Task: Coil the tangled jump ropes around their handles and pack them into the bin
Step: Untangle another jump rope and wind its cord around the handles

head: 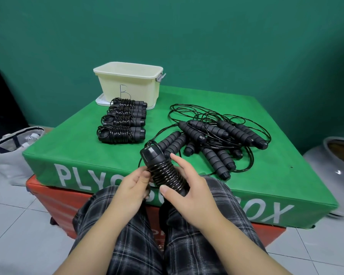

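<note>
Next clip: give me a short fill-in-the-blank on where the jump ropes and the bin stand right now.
1. The bin is marked with the letter ____.
2. The finished bundles lie in a row of ____.
3. The loose ropes lie to the ____ of that row.
4. Both hands, left and right, hold a bundle above the person's ____.

Missing words: B; four; right; lap

Bare forearms and hands (pixel 161 195), no sleeves in view; dark plaid trousers (pixel 139 245) with pale crossing lines cover both legs.
</note>
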